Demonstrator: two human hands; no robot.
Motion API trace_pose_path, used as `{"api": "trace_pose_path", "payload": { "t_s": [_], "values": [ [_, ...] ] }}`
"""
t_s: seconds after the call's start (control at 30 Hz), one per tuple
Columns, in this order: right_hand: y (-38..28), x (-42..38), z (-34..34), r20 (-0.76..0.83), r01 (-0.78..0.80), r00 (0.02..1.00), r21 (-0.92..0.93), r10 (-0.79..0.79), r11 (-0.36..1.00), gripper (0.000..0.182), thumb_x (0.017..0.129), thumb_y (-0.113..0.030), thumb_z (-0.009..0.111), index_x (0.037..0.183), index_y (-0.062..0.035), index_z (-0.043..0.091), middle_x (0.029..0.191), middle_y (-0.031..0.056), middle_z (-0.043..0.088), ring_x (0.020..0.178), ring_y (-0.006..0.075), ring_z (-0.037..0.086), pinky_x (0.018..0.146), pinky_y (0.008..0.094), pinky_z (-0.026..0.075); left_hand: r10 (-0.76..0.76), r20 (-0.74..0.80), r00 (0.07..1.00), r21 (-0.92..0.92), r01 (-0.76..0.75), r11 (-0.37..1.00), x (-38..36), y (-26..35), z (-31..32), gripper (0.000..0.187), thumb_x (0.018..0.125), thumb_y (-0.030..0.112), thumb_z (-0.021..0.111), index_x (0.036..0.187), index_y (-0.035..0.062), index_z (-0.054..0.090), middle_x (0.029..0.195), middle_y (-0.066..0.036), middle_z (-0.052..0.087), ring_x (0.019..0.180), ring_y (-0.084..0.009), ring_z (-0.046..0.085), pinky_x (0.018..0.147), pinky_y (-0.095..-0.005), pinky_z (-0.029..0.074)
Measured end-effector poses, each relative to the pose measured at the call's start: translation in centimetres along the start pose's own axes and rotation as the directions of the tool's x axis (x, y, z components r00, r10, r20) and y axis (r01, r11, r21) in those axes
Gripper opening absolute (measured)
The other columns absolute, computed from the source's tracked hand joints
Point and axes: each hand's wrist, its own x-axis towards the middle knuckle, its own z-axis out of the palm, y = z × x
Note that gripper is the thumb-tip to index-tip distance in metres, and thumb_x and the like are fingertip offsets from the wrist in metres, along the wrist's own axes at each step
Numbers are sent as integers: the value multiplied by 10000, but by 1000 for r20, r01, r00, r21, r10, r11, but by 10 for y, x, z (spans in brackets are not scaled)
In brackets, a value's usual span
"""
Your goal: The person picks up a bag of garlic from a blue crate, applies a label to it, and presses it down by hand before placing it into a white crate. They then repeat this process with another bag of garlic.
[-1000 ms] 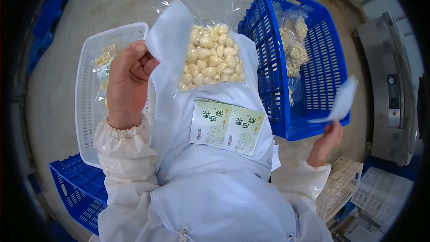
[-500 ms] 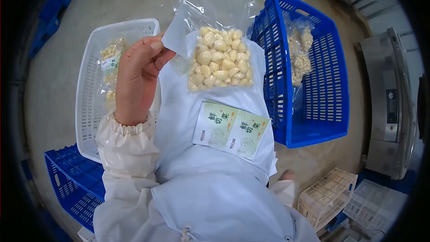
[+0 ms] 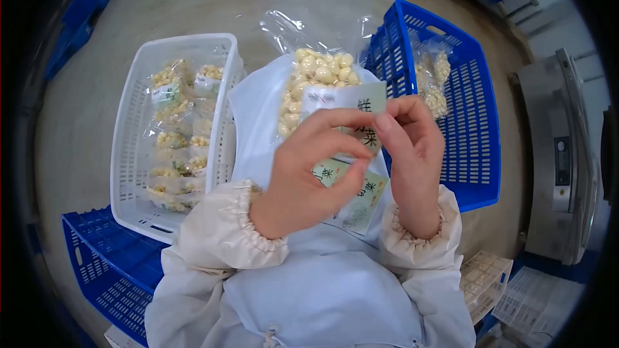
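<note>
A printed green-and-white label is held up in front of the clear bag of peeled garlic, hiding part of it. My right hand pinches the label's right edge between thumb and fingers. From the left, my left hand is closed at the label's lower right side, its index fingertip touching the right thumb. The bag lies on the pale blue apron over my lap. Below it, partly behind my left hand, lie more printed labels.
On the left stands a white crate with several bagged garlic packs. A blue crate at the right holds more bags. Another blue crate is at lower left. Pale crates and a metal machine stand farther right.
My right hand has come into view and grips the label. My left hand has moved right and down, bringing the label over the garlic bag with its printed side showing.
</note>
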Motion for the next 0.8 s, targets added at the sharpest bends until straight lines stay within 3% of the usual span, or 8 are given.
{"api": "trace_pose_path", "payload": {
  "t_s": [0.03, 0.13, 0.27, 0.4, 0.43, 0.53, 0.63, 0.8],
  "values": [
    [4, 2, 2, 4, 32, 999, -33, -32, 999, 134, 953, -136, 613, 977, -10, 573, 891, 30, 629, 784, 69, 598, 700, 203, 469, 110, 29, 993, 165, -114, 980, -2, -1, 0, 186, 801, -21, 699, 982, 20, 691, 1250, -162, 618, 1101, -257, 641, 888, -342, 530],
    [14, 8, -11, -68, -74, 994, 160, 86, 984, 95, 944, -110, 599, 953, -22, 564, 869, 8, 619, 764, 37, 567, 684, 193, 451, 125, 45, 991, 81, -129, 988, 3, -10, -2, 259, 763, -17, 726, 1014, 40, 697, 1241, -176, 616, 1074, -288, 649, 915, -342, 512],
    [28, 22, -17, -77, -90, 988, 412, 133, 907, 45, 946, -56, 542, 961, -20, 564, 884, 33, 640, 771, 66, 608, 704, 215, 495, 217, -172, 961, 471, -114, 875, 18, -29, -27, 297, 788, -16, 710, 1080, 37, 695, 1254, -164, 616, 1089, -245, 629, 934, -316, 490],
    [45, 31, -12, -55, -180, 970, 501, 238, 847, 61, 959, -67, 539, 977, -18, 571, 924, 55, 658, 810, 101, 641, 743, 259, 522, -269, -216, 938, -21, 272, 962, 29, -51, -48, 326, 837, -23, 674, 1162, 1, 676, 1282, -125, 613, 1176, -186, 564, 999, -313, 442],
    [50, 34, -14, -46, -185, 971, 476, 235, 860, 69, 963, -89, 560, 980, -24, 576, 924, 54, 659, 787, 97, 628, 733, 239, 505, -428, -135, 893, -233, 392, 890, 30, -52, -52, 332, 850, -20, 668, 1182, -11, 668, 1293, -114, 609, 1210, -173, 541, 1031, -320, 422],
    [68, 38, -19, -60, -166, 982, 168, 178, 972, 107, 966, -96, 568, 1011, -3, 593, 958, 44, 668, 827, 74, 614, 741, 232, 483, -372, -170, 913, -221, 333, 917, 34, -55, -57, 363, 842, -45, 660, 1204, -17, 658, 1261, -91, 631, 1169, -142, 546, 1016, -302, 428],
    [80, 45, -18, -163, 58, 981, -269, -105, 961, 123, 926, -117, 642, 934, 5, 629, 938, 67, 597, 790, 118, 577, 717, 259, 467, -294, -231, 927, -113, 274, 955, 34, -54, -58, 370, 845, -46, 660, 1213, -18, 654, 1269, -88, 626, 1143, -147, 552, 1010, -301, 435],
    [85, 47, -21, -170, -16, 985, -301, -37, 953, 111, 899, -90, 662, 912, 18, 642, 940, 73, 565, 793, 135, 555, 722, 279, 462, -342, -227, 912, -121, 322, 939, 24, -62, -56, 394, 834, -43, 687, 1225, -6, 655, 1287, -91, 615, 1145, -153, 543, 1004, -294, 437]
  ]
}}
